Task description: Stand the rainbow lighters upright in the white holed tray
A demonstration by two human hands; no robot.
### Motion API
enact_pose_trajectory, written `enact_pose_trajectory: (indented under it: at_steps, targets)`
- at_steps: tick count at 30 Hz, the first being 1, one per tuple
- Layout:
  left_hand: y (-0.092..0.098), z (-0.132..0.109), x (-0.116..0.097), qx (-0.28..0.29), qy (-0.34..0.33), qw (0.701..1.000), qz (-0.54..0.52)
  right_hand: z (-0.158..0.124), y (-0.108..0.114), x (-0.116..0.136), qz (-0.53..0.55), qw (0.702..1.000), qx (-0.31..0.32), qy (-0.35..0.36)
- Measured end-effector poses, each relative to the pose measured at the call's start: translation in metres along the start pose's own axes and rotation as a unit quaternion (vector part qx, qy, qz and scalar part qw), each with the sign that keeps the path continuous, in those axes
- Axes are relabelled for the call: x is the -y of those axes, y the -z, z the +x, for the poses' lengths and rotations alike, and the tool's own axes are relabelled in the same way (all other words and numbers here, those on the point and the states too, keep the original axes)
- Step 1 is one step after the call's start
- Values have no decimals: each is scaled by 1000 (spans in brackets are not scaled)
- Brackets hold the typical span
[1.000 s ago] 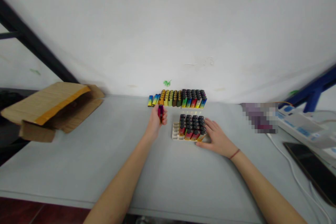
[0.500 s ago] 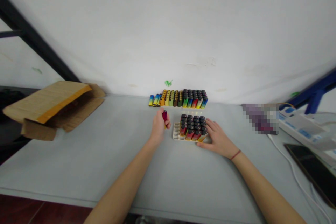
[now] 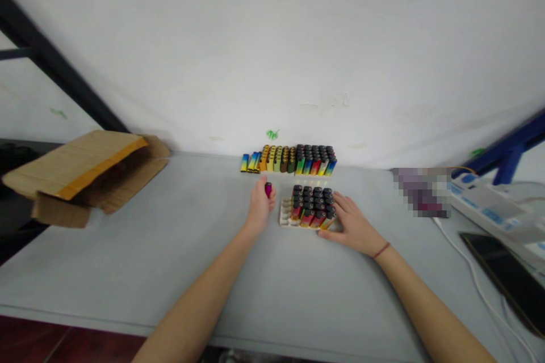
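Observation:
My left hand (image 3: 260, 206) is closed around a magenta lighter (image 3: 268, 188), just left of a white tray (image 3: 284, 214) that holds several upright lighters with black caps (image 3: 312, 204). The tray's left column of slots shows bare. My right hand (image 3: 351, 223) rests with fingers spread against the tray's right side. Behind the tray, against the wall, several more coloured lighters (image 3: 293, 160) stand in a row.
An open cardboard box (image 3: 85, 173) lies on its side at the far left of the grey table (image 3: 276, 289). At the right are a white power strip (image 3: 489, 204), a white cable (image 3: 472, 278), a dark phone (image 3: 506, 272) and a blurred-out object (image 3: 421, 190).
My left hand has lowered the magenta lighter from near the back row and drawn it closer to the tray's left edge. My right hand has stayed on the tray.

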State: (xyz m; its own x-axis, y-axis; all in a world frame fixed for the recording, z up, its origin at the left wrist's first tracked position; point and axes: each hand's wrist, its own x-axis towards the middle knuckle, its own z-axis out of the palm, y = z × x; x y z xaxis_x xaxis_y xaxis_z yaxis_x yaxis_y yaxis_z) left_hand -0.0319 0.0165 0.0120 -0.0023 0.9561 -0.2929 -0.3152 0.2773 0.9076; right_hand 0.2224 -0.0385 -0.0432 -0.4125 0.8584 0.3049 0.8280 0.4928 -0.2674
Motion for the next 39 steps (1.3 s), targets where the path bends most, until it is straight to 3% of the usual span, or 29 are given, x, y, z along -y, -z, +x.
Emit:
enact_pose_trajectory:
  at_steps: [15,31,39]
  targets:
    - [-1,1,2,-17,-25,999,-29,0,0,1,4,1000,6,-8]
    - [-1,-3,-1,3,14,998,-60,-1,-1,-1,8,1000,0,-2]
    - [-3,-5,-3,-15,-12,997,-68,-1,-1,-1,5,1000,5,-6]
